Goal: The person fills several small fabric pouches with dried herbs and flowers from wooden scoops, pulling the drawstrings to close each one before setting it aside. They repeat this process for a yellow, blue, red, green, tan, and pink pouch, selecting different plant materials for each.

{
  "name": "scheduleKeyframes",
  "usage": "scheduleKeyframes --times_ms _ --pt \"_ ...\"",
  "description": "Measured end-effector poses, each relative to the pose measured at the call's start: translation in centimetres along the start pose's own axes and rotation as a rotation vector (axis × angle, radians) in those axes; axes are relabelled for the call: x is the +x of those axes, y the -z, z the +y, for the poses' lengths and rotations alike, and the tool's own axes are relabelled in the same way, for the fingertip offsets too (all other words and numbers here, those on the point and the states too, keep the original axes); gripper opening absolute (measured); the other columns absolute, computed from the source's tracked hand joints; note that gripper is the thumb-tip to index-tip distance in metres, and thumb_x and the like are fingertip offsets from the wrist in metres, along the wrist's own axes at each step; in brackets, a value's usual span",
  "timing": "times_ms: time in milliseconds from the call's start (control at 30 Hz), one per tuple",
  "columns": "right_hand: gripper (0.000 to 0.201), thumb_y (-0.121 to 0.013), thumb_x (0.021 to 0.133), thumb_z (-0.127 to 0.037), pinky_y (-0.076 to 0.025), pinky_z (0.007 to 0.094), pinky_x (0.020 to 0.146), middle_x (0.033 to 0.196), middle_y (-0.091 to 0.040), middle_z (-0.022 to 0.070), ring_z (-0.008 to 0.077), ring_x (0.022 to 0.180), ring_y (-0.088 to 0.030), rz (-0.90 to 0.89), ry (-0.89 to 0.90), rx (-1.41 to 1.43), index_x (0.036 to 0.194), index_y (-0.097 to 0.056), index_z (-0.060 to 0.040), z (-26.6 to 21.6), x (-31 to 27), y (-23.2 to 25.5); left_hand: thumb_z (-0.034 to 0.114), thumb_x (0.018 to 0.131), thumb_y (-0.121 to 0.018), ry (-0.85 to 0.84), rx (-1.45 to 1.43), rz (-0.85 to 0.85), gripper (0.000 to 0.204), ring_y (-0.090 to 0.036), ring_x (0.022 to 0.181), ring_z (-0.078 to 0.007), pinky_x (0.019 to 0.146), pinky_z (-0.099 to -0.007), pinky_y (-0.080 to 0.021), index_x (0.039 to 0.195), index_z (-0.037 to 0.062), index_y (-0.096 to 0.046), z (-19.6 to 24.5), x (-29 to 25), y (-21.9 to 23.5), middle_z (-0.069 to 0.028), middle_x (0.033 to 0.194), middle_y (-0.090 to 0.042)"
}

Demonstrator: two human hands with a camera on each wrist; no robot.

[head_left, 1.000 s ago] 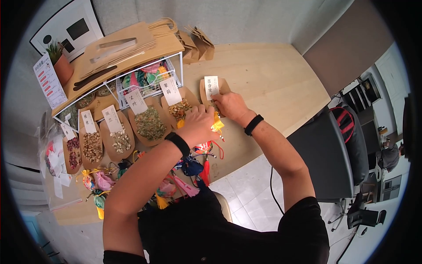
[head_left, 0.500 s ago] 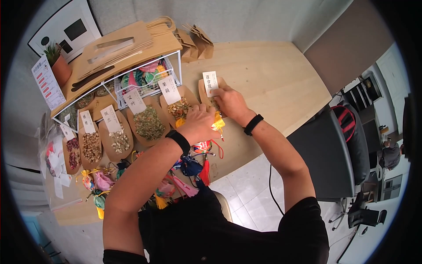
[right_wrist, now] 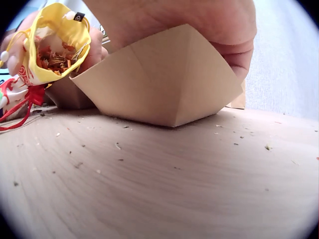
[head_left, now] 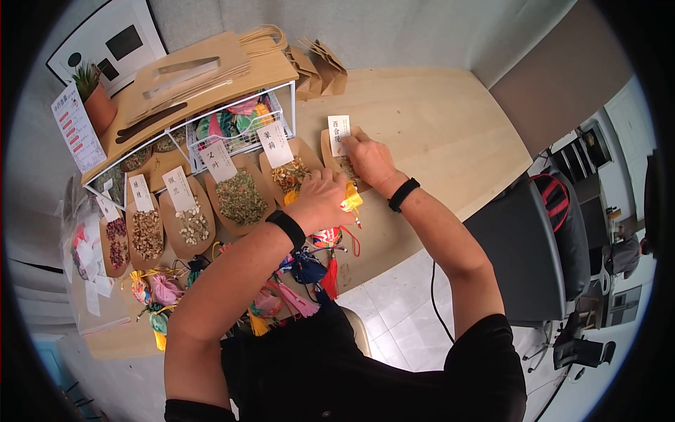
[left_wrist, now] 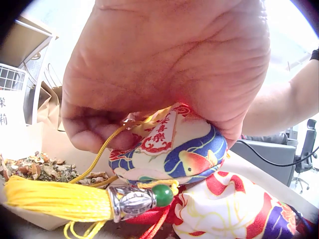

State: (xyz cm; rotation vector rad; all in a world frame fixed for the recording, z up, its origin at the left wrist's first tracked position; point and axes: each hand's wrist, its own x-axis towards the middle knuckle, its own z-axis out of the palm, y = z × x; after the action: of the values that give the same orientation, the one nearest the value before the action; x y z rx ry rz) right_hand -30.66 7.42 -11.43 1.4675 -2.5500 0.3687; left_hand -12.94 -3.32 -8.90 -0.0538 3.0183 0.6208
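Observation:
My left hand (head_left: 320, 199) grips a small fabric drawstring pouch (left_wrist: 169, 149) with a fish print, a yellow tassel and a green bead. In the right wrist view, the pouch's yellow-lined mouth (right_wrist: 82, 42) is open and dried herb bits lie inside. My right hand (head_left: 371, 165) reaches into the rightmost brown paper tray (right_wrist: 144, 79), fingers bent down beside its white label card (head_left: 339, 131). The tray wall hides those fingertips, and I cannot tell whether they pinch any herbs. Another tray of mixed dried herbs (head_left: 288, 174) stands just left of it.
More trays of dried herbs (head_left: 240, 197) line up leftward, each with a card. Several tasselled pouches (head_left: 306, 266) lie along the front edge. Behind stand a wooden-topped rack (head_left: 211, 77) with a wire basket, and paper bags (head_left: 327, 70). Herb crumbs dot the table (right_wrist: 199, 169).
My right hand has shifted slightly within the rightmost tray, and its label card has tilted a little. The left hand keeps its hold on the pouch in nearly the same place.

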Motion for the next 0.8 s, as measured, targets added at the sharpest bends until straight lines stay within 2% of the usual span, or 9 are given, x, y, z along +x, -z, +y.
scheduleKeyframes --times_ms 233,433,533,667,767,800 --pt "0.037 -0.065 0.087 -0.004 -0.062 0.0461 0.077 0.129 -0.067 0.0142 0.0382 0.091 -0.073 0.058 0.1 -0.04 0.123 -0.068 -0.01 0.0 0.5 0.3 0.05 0.072 -0.082 0.001 -0.028 -0.005 0.081 -0.053 0.124 -0.0426 0.106 -0.0498 -0.044 0.129 -0.0029 -0.057 0.0 -0.1 0.2 -0.0245 0.125 -0.056" --pt "0.036 -0.065 0.086 -0.004 -0.062 0.0461 0.076 0.126 -0.067 0.0136 0.0379 0.09 -0.073 0.099 0.108 -0.042 0.122 -0.068 -0.0099 0.0 0.9 -0.2 0.05 0.072 -0.082 0.004 -0.042 -0.01 0.082 -0.053 0.125 -0.0426 0.106 -0.0501 -0.044 0.129 -0.0033 -0.056 -0.1 0.0 0.3 -0.0245 0.125 -0.056" --pt "0.034 -0.064 0.088 -0.004 -0.061 0.0462 0.075 0.119 -0.069 0.0132 0.0375 0.088 -0.073 0.095 0.081 -0.04 0.121 -0.068 -0.0107 -0.1 0.8 0.1 0.049 0.072 -0.083 0.005 -0.059 0.002 0.083 -0.053 0.125 -0.0425 0.106 -0.0497 -0.044 0.13 -0.0031 -0.055 -0.1 -0.2 0.5 -0.0242 0.125 -0.056" --pt "0.024 -0.066 0.09 -0.007 -0.06 0.045 0.072 0.103 -0.072 0.0136 0.0365 0.084 -0.072 0.219 0.05 0.054 0.113 -0.072 -0.0099 -0.6 -0.2 1.8 0.045 0.07 -0.084 0.03 -0.106 0.069 0.083 -0.054 0.124 -0.0416 0.105 -0.0483 -0.045 0.131 -0.0024 -0.052 0.8 -0.9 1.8 -0.0233 0.124 -0.055" --pt "0.019 -0.069 0.093 -0.011 -0.059 0.0422 0.07 0.096 -0.074 0.0147 0.0339 0.08 -0.073 0.272 -0.018 0.212 0.111 -0.075 -0.0087 -1.0 -1.4 4.2 0.04 0.069 -0.084 0.017 -0.17 0.216 0.08 -0.055 0.12 -0.0407 0.103 -0.0474 -0.047 0.128 -0.0012 -0.051 0.9 -1.6 2.4 -0.0228 0.121 -0.055" --pt "0.018 -0.069 0.094 -0.012 -0.059 0.0412 0.07 0.095 -0.074 0.0152 0.0335 0.08 -0.073 0.282 -0.065 0.317 0.11 -0.075 -0.0082 -1.3 -2.0 5.1 0.038 0.069 -0.084 -0.018 -0.191 0.302 0.075 -0.056 0.112 -0.0418 0.098 -0.0486 -0.046 0.123 -0.0011 -0.051 0.9 -1.9 2.5 -0.0227 0.118 -0.056"
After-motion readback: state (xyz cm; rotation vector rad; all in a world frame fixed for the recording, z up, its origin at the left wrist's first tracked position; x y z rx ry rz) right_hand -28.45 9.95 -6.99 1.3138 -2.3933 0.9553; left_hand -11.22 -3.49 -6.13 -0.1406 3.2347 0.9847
